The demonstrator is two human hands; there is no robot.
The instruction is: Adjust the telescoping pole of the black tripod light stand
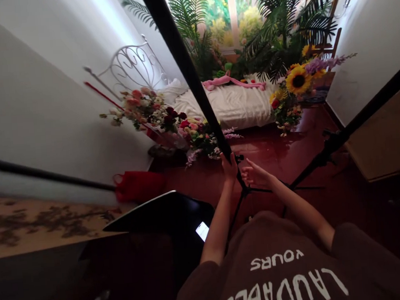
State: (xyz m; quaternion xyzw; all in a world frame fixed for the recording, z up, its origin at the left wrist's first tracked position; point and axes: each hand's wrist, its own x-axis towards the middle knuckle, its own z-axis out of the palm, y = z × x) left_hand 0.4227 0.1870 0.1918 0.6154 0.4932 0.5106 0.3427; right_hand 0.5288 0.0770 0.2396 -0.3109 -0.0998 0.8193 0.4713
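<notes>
Floor point(275, 144), glossy and dark red, reaches from the front edge of a cream-draped bed point(241, 106) to the slim black pole point(194, 72), which stands on splayed legs well in from the floor's left edge. The left hand point(229, 167) is wrapped round the pole low down; the right hand point(255, 172) is half curled around nothing, apart from it, near a small black knob point(240, 157). I can't tell whether it touches. Floor shows between the pole and a second black stand point(356, 127) rightward; a black pale-rimmed panel point(187, 210) crowds the left arm.
</notes>
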